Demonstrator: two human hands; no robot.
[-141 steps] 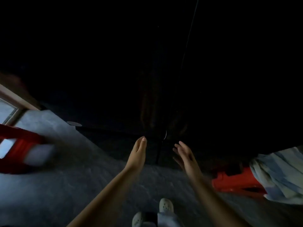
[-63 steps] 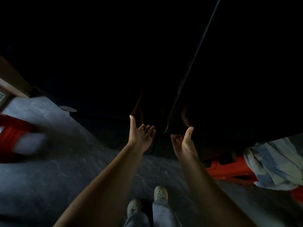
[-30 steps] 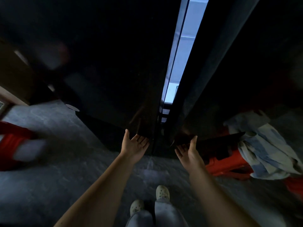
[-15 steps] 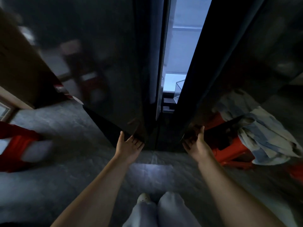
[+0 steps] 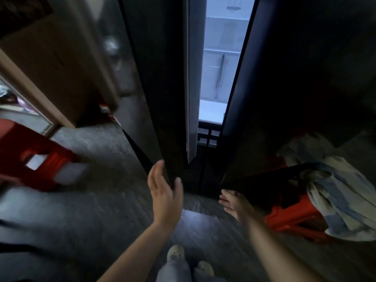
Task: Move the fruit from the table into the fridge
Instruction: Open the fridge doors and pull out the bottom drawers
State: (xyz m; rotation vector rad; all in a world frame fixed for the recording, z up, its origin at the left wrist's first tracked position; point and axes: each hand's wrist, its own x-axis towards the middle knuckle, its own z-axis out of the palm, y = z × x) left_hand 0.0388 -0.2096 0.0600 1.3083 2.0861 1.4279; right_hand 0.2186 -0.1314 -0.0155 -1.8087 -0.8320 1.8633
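— Your left hand (image 5: 164, 193) is flat and open, with straight fingers. It holds nothing. It sits right at the bottom edge of the left door (image 5: 154, 78).

— Your right hand (image 5: 234, 202) is open too, with its fingers spread, and it is empty. It is by the bottom corner of the right door (image 5: 295, 78). I can't tell if either hand really touches.

— Why are your hands down there?

— I think you are opening the fridge (image 5: 217, 82), one hand for each door. You need both hands free for that, so no fruit is in them.

— How far open is it?

— Just a gap. White light shines out between the two doors. I'd say the gap is too thin to put fruit through, so the doors need to swing out more.

— Which way does the fridge stand?

— It stands up tall, so its long way goes up and down. Its front faces you. The gap runs up and down too, and the shelves inside lie flat across it.

— Where is the fruit?

— Not in view, and neither is the table. You will have to go and get it.

— What is around you?

— A red stool (image 5: 26, 151) is on your left. On your right is another stool (image 5: 293, 218) with a cloth (image 5: 341, 200) on it, near the right door. That door might bump it.
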